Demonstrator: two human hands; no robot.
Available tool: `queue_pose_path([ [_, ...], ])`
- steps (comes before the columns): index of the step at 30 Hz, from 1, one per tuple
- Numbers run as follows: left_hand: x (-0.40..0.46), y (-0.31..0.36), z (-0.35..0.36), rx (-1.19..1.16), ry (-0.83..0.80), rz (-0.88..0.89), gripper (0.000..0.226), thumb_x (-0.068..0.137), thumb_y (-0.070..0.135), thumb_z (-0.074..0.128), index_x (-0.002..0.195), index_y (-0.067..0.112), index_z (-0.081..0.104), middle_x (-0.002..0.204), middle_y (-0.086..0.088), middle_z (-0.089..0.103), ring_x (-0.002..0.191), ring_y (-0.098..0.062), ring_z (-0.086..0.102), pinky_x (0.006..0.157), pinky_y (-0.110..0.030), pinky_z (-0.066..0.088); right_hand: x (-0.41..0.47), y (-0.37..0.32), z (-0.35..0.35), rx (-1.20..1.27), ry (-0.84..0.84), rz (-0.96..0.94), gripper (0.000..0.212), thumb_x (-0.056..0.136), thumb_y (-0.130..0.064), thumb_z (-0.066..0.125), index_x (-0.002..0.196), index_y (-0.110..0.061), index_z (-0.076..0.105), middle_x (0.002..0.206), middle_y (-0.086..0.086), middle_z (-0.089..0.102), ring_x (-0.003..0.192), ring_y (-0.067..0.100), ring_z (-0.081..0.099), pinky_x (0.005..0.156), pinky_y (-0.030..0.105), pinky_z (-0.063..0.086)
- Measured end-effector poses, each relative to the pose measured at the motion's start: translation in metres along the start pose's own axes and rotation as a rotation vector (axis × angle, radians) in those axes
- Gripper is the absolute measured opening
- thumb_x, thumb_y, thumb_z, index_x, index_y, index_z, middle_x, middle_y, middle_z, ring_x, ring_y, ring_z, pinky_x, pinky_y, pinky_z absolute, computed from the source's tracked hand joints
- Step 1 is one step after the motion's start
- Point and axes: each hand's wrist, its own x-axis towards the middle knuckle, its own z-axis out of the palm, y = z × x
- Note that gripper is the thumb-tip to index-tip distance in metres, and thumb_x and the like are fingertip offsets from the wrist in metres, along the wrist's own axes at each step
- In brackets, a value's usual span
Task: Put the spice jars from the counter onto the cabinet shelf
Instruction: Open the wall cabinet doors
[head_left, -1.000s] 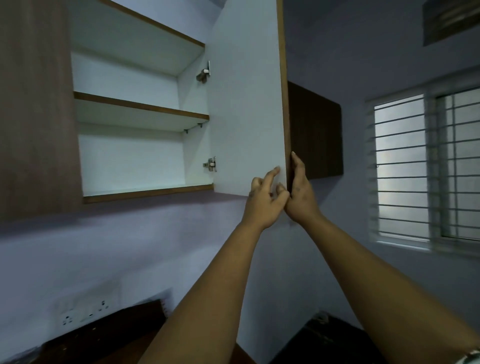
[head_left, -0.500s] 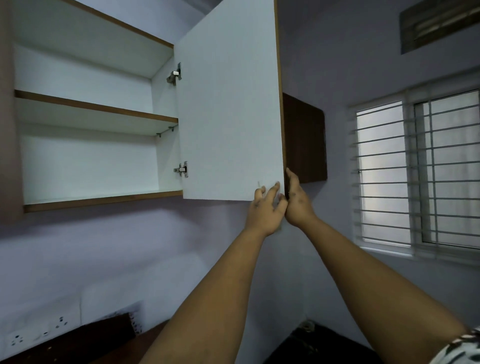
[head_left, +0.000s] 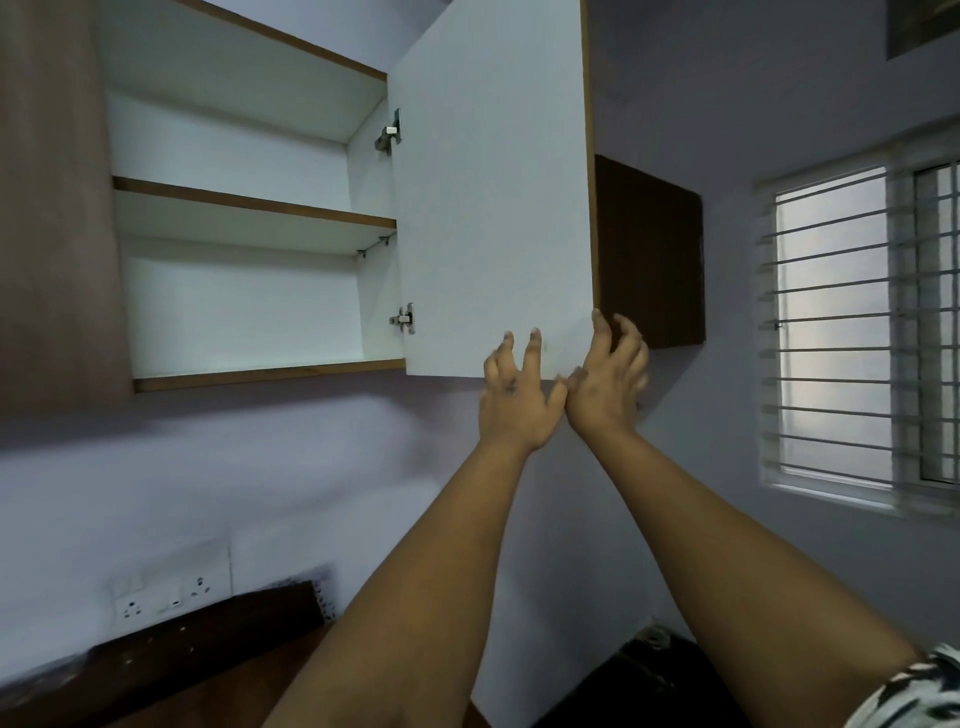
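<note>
Both hands up at the lower corner of the open cabinet door (head_left: 493, 197): left hand (head_left: 514, 395) fingers spread and loosely curled, right hand (head_left: 605, 384) likewise (door contact unclear). Cabinet shelf (head_left: 249, 205) bare-looking; spice jars out of view.

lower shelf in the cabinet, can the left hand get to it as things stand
Probably yes. The cabinet door stands swung wide open, so the lower shelf has an unblocked front, and nothing shows on it. The left hand is at the door's bottom corner, holding nothing, beside that opening.
</note>
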Motion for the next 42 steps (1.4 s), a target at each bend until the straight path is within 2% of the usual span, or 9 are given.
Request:
queue_pose_path([
  [4, -0.009, -0.029, -0.027, 0.050, 0.152, 0.037, 0.056, 0.100, 0.048, 0.035, 0.151, 0.027, 0.028, 0.158, -0.009, 0.021, 0.143, -0.025, 0.021, 0.107, -0.049, 0.038, -0.012, -0.026, 0.013, 0.128, 0.120, -0.199, 0.053, 0.080, -0.012, 0.057, 0.132, -0.019, 0.049, 0.136, 0.006, 0.044, 0.126, 0.025, 0.038, 0.102, 0.045, 0.034],
  [8, -0.029, -0.078, -0.061, 0.152, 0.295, -0.005, 0.053, 0.100, 0.046, 0.039, 0.149, 0.026, 0.034, 0.157, -0.008, 0.025, 0.143, -0.029, 0.023, 0.107, -0.051, 0.035, -0.031, -0.071, 0.045, 0.287, 0.050, -0.279, 0.044, 0.077, -0.013, 0.058, 0.120, -0.018, 0.055, 0.120, 0.001, 0.053, 0.113, 0.021, 0.047, 0.091, 0.040, 0.039],
  [11, -0.049, -0.121, -0.094, 0.269, 0.363, -0.041, 0.056, 0.098, 0.048, 0.036, 0.148, 0.024, 0.037, 0.156, -0.011, 0.028, 0.143, -0.033, 0.026, 0.106, -0.053, 0.034, -0.052, -0.118, 0.076, 0.372, -0.027, -0.325, 0.042, 0.078, -0.013, 0.057, 0.120, -0.018, 0.056, 0.120, 0.000, 0.054, 0.113, 0.021, 0.047, 0.093, 0.040, 0.039],
  [21, -0.093, -0.275, -0.228, 0.639, 0.378, -0.124, 0.058, 0.097, 0.048, 0.037, 0.149, 0.022, 0.036, 0.153, -0.011, 0.034, 0.139, -0.033, 0.034, 0.104, -0.051, 0.038, -0.132, -0.293, 0.168, 0.652, -0.205, -0.343, 0.053, 0.078, -0.017, 0.061, 0.129, -0.018, 0.047, 0.127, 0.000, 0.049, 0.120, 0.022, 0.045, 0.095, 0.040, 0.037],
  [25, -0.098, -0.335, -0.274, 0.707, 0.366, -0.165, 0.061, 0.094, 0.045, 0.048, 0.148, 0.019, 0.037, 0.152, -0.013, 0.036, 0.139, -0.035, 0.035, 0.104, -0.051, 0.039, -0.150, -0.358, 0.204, 0.700, -0.232, -0.330, 0.055, 0.076, -0.016, 0.062, 0.130, -0.017, 0.047, 0.126, 0.003, 0.050, 0.118, 0.025, 0.046, 0.094, 0.041, 0.038],
  [31, -0.079, -0.407, -0.320, 0.796, 0.286, -0.145, 0.083, 0.077, 0.033, 0.067, 0.150, 0.013, 0.032, 0.150, -0.019, 0.035, 0.137, -0.039, 0.036, 0.105, -0.053, 0.041, -0.152, -0.428, 0.247, 0.742, -0.211, -0.312, 0.057, 0.076, -0.017, 0.060, 0.131, -0.013, 0.046, 0.127, 0.008, 0.048, 0.116, 0.026, 0.047, 0.091, 0.040, 0.040],
  [34, -0.070, -0.438, -0.325, 0.848, 0.249, -0.101, 0.089, 0.072, 0.026, 0.071, 0.150, 0.010, 0.031, 0.151, -0.020, 0.034, 0.138, -0.040, 0.035, 0.108, -0.055, 0.038, -0.146, -0.445, 0.270, 0.703, -0.225, -0.310, 0.065, 0.078, -0.024, 0.063, 0.138, -0.014, 0.041, 0.134, 0.010, 0.043, 0.123, 0.029, 0.042, 0.098, 0.047, 0.042],
  [39, -0.050, -0.473, -0.320, 0.949, 0.217, -0.059, 0.094, 0.079, 0.000, 0.065, 0.155, 0.012, 0.011, 0.160, -0.019, 0.012, 0.149, -0.036, 0.010, 0.119, -0.050, 0.017, -0.141, -0.454, 0.301, 0.628, -0.214, -0.274, 0.093, 0.085, -0.047, 0.060, 0.155, -0.017, 0.007, 0.159, 0.014, 0.011, 0.147, 0.033, 0.009, 0.115, 0.049, 0.020],
  [42, -0.039, -0.482, -0.317, 1.001, 0.232, -0.012, 0.089, 0.082, 0.001, 0.062, 0.155, 0.008, 0.010, 0.161, -0.019, 0.006, 0.150, -0.034, 0.005, 0.118, -0.049, 0.010, -0.128, -0.460, 0.312, 0.735, -0.286, -0.248, 0.100, 0.085, -0.052, 0.062, 0.155, -0.011, 0.004, 0.158, 0.015, 0.016, 0.146, 0.032, 0.015, 0.116, 0.046, 0.022],
])
